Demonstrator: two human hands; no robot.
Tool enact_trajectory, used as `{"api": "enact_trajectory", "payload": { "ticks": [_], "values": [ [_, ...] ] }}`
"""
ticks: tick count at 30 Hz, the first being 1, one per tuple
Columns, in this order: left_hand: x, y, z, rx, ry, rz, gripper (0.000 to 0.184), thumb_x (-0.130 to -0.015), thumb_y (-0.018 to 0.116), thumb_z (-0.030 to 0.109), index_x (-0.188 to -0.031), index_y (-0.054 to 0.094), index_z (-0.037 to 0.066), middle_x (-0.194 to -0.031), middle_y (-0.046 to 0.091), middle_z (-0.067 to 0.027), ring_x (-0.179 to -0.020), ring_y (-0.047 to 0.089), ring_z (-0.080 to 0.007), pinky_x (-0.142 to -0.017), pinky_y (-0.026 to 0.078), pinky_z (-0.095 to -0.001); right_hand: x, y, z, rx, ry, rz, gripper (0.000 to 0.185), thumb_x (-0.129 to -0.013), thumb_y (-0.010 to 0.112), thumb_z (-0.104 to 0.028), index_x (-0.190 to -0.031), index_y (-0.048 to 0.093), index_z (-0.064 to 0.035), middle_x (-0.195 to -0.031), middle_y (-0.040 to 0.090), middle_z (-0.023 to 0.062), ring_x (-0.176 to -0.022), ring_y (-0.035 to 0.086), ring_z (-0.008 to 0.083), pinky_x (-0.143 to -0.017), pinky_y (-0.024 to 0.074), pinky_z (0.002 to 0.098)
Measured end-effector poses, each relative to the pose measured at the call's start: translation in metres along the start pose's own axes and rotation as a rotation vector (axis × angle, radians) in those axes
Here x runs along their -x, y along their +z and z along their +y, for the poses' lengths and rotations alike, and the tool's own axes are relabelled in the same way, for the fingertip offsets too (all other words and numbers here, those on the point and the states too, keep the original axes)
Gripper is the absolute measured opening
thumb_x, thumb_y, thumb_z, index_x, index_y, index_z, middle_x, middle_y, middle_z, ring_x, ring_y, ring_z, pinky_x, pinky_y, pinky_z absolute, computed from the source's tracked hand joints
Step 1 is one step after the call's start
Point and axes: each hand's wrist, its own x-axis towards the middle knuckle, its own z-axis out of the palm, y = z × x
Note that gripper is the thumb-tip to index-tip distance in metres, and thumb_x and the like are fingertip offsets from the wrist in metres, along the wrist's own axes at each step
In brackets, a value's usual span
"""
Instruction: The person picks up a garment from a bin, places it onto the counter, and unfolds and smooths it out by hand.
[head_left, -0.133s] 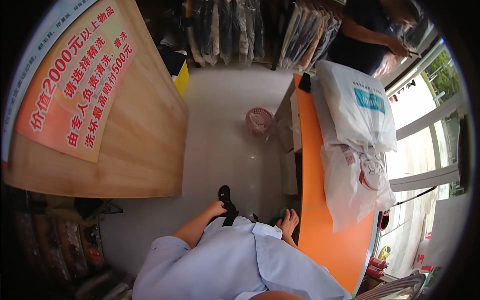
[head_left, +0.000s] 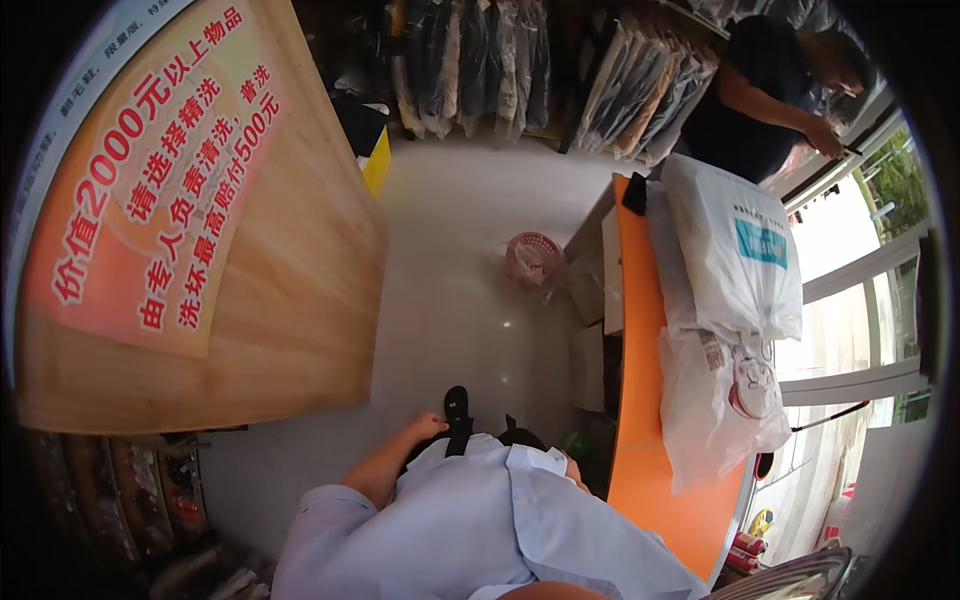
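Note:
My left hand [head_left: 428, 425] is low in the middle of the view, by the dark trousers at my waist. Its fingers look curled, but too small to tell what they hold, if anything. Of my right hand [head_left: 574, 471], only a small part shows beside the light blue shirt [head_left: 500, 520], near the orange counter's edge; its fingers are hidden. A black shoe [head_left: 456, 402] is on the floor ahead of my left hand.
Filled white plastic bags [head_left: 730, 250] lie on the orange counter [head_left: 640, 400]. A pink basket [head_left: 533, 260] stands on the floor. A wooden counter [head_left: 300, 300] is left. Wrapped garments [head_left: 470, 70] hang ahead. Another person [head_left: 755, 100] stands at the upper right.
My right hand has drawn in beside the shirt, so its fingers no longer show. The view has shifted, with the basket, counter and bags now lower and further right.

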Motion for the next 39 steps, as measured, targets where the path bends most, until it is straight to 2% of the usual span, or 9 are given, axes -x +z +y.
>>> {"api": "enact_trajectory", "payload": {
  "ticks": [4,5,8,21,27,33,35,37,39],
  "values": [
    [-0.019,0.024,-0.015,0.042,-0.118,-0.015,0.044,-0.081,0.058,0.04,-0.104,0.07,0.005,-0.111,0.066,-0.0196,-0.102,0.063,-0.0345,-0.089,0.049,-0.0406,-0.056,-0.013,-0.022,0.066,0.08,-0.066,0.044,-0.085,0.055,-0.033,-0.122,0.057,-0.008,-0.118,0.061,0.0208,-0.109,0.058,0.0395,-0.089,0.0472,0.0467],
    [0.028,0.079,-0.02,0.066,-0.244,-0.106,0.043,-0.082,0.055,0.039,-0.103,0.07,0.004,-0.112,0.065,-0.0202,-0.104,0.062,-0.035,-0.091,0.048,-0.0408,-0.058,-0.025,-0.016,0.082,0.129,-0.083,0.043,-0.085,0.055,-0.032,-0.121,0.057,-0.0078,-0.117,0.062,0.0208,-0.108,0.058,0.0395,-0.089,0.0473,0.0467],
    [-0.056,-0.055,0.004,0.054,-0.09,0.015,0.045,-0.081,0.055,0.04,-0.103,0.07,0.003,-0.112,0.064,-0.0221,-0.105,0.062,-0.0373,-0.092,0.047,-0.0419,-0.113,-0.05,-0.054,0.092,0.153,-0.071,0.041,-0.086,0.055,-0.031,-0.118,0.059,-0.0072,-0.114,0.063,0.0206,-0.107,0.059,0.0396,-0.088,0.0475,0.0468],
    [-0.249,-0.326,0.086,-0.121,-0.117,0.109,0.042,-0.081,0.057,0.038,-0.106,0.068,0.006,-0.11,0.065,-0.0208,-0.104,0.062,-0.0345,-0.09,0.049,-0.0429,-0.394,-0.154,-0.227,0.122,-0.017,-0.068,0.032,-0.088,0.053,-0.028,-0.107,0.064,-0.0044,-0.101,0.068,0.02,-0.102,0.063,0.0398,-0.086,0.0486,0.0472],
    [-0.318,-0.469,0.174,0.119,-0.126,0.321,0.047,-0.083,0.059,0.038,-0.116,0.065,0.005,-0.116,0.064,-0.0178,-0.108,0.06,-0.0322,-0.093,0.048,-0.042,-0.498,-0.206,-0.315,-0.464,0.114,0.049,0.028,-0.087,0.053,-0.018,-0.105,0.063,0.0009,-0.077,0.066,0.0111,-0.062,0.063,0.021,-0.056,0.0504,0.0328],
    [-0.466,-0.613,0.168,0.275,-0.188,0.396,0.053,-0.082,0.063,0.038,-0.122,0.058,0.004,-0.125,0.055,-0.021,-0.111,0.056,-0.0362,-0.094,0.048,-0.0437,-0.531,-0.221,-0.404,-0.533,0.269,0.088,0.03,-0.088,0.052,-0.019,-0.108,0.063,0.0001,-0.079,0.068,0.0136,-0.064,0.065,0.0208,-0.055,0.0498,0.0311],
    [-0.526,-0.664,0.143,0.159,-0.33,0.44,0.056,-0.08,0.065,0.041,-0.121,0.056,0.004,-0.122,0.055,-0.0229,-0.112,0.055,-0.0383,-0.092,0.048,-0.045,-0.526,-0.221,-0.437,-0.533,0.4,-0.013,0.029,-0.087,0.052,-0.016,-0.104,0.063,0.0056,-0.087,0.067,0.0139,-0.078,0.066,0.0198,-0.065,0.0533,0.0309],
    [-0.558,-0.717,0.121,0.303,-0.472,0.568,0.06,-0.077,0.067,0.043,-0.121,0.055,0.004,-0.12,0.055,-0.0246,-0.114,0.053,-0.0398,-0.093,0.048,-0.0463,-0.516,-0.204,-0.435,-0.008,0.26,-0.143,0.032,-0.089,0.051,-0.027,-0.108,0.066,-0.0059,-0.097,0.069,0.018,-0.089,0.068,0.0286,-0.072,0.0543,0.0391],
    [-0.592,-0.771,0.096,0.524,-0.511,0.728,0.068,-0.074,0.07,0.046,-0.123,0.053,0.003,-0.122,0.053,-0.0249,-0.114,0.054,-0.0389,-0.093,0.047,-0.0477,-0.514,-0.192,-0.466,0.108,0.371,-0.103,0.035,-0.088,0.049,-0.035,-0.11,0.069,-0.0168,-0.109,0.067,0.0179,-0.102,0.063,0.0372,-0.086,0.0503,0.0446]
  ]
}}
